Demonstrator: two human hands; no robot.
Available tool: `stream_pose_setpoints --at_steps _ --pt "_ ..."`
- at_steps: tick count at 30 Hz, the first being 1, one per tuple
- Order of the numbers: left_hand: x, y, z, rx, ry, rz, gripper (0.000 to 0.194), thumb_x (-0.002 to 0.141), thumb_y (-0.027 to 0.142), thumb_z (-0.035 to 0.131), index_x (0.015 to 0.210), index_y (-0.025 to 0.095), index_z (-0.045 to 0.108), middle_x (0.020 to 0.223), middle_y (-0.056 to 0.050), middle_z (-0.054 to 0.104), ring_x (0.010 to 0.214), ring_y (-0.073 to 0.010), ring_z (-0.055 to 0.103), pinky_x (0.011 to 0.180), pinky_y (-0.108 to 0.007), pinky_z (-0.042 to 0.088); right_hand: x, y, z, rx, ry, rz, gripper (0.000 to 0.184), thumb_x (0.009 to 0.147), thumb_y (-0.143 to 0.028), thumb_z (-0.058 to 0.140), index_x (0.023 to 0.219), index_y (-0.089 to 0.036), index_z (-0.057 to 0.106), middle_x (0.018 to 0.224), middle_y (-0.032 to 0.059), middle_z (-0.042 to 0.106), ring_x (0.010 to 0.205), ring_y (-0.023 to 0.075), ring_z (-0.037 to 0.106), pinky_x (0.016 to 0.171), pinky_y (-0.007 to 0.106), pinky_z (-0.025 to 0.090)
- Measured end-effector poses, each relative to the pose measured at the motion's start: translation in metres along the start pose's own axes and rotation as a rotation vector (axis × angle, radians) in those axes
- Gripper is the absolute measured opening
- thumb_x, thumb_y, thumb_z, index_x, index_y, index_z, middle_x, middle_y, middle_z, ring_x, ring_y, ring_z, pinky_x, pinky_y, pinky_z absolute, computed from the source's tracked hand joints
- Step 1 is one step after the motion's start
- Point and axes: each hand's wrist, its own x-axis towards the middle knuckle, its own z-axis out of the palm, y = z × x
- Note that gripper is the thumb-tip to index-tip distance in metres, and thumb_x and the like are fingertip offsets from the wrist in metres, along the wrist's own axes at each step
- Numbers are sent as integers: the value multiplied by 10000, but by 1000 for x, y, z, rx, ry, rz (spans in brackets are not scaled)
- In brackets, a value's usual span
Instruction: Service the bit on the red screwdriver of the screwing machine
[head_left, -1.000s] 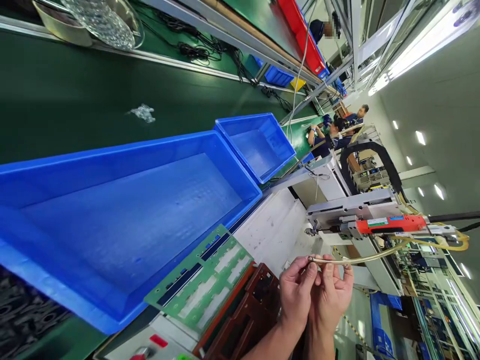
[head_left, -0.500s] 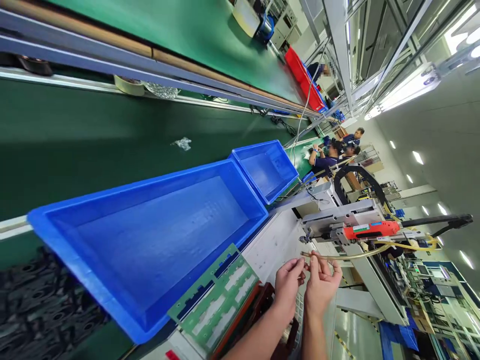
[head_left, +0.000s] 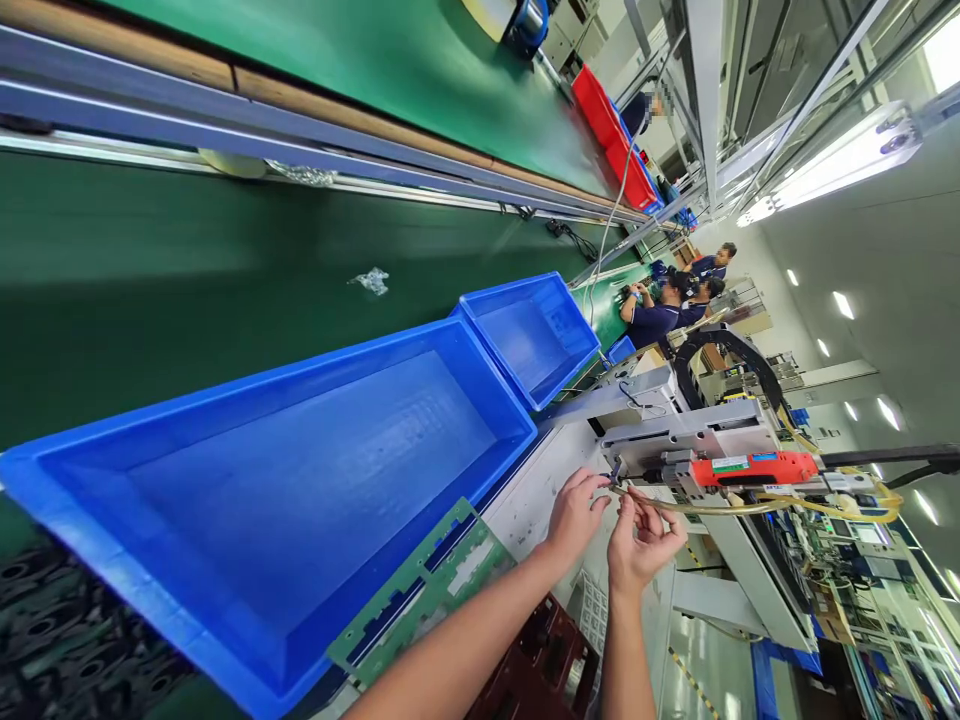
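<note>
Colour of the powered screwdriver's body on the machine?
The powered screwdriver has a red-orange body; it shows best in the head view.

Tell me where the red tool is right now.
In the head view, the red tool sits right of centre, mounted on the machine, just above the thin tube running from the right hand.

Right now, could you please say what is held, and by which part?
The right hand holds the yellowish tube near its end; the left hand's grip cannot be told.

Thin yellowish tube [head_left: 721, 509], gently curved, end at hands [head_left: 642, 548].
</note>
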Motion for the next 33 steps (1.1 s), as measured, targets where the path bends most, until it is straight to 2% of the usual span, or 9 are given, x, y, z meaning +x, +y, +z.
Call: stream_pose_setpoints --at_steps 2,7,15,20,27,33 --pt "0 -5 3 19 -14 17 317 861 9 680 1092 215 748 1077 -53 730 1038 -227 689 949 -379 555 1 4 1 -10 19 -5 589 848 -332 900 1168 -254 411 1061 69 785 882 168 776 724 256 605" --pt "0 -13 8 5 6 6 226 903 54 694 1065 204 740 1049 -45 721 948 -205 683 875 -343 549 4 11 2 -28 25 -3 598 853 -366 896 1172 -256 403 1048 63 782 843 179 769 709 288 625" --pt "8 -16 11 0 32 36 165 908 51 695 976 190 753 979 -40 723 874 -186 666 805 -311 529 6 10 -4 -92 -62 25 563 904 -400 845 1201 -254 390 1062 51 760 791 174 760 754 342 645" --pt "8 -21 13 0 48 52 152 917 78 701 968 204 769 946 -38 735 850 -182 675 791 -309 532 8 4 -6 -138 -104 21 567 910 -420 836 1189 -264 367 1058 66 758 871 207 760 811 388 640" --pt "8 -25 13 12 60 71 184 889 53 708 944 210 787 916 -43 758 911 -209 706 853 -340 550 4 10 -5 -167 -70 14 589 914 -419 823 1230 -263 352 1064 57 744 854 192 738 781 362 623" --pt "8 -25 15 -1 79 62 190 890 50 695 940 208 786 922 -48 766 878 -200 703 808 -323 551 3 11 0 -99 -53 35 567 914 -384 834 1207 -275 361 1045 30 743 754 153 719 720 310 607"
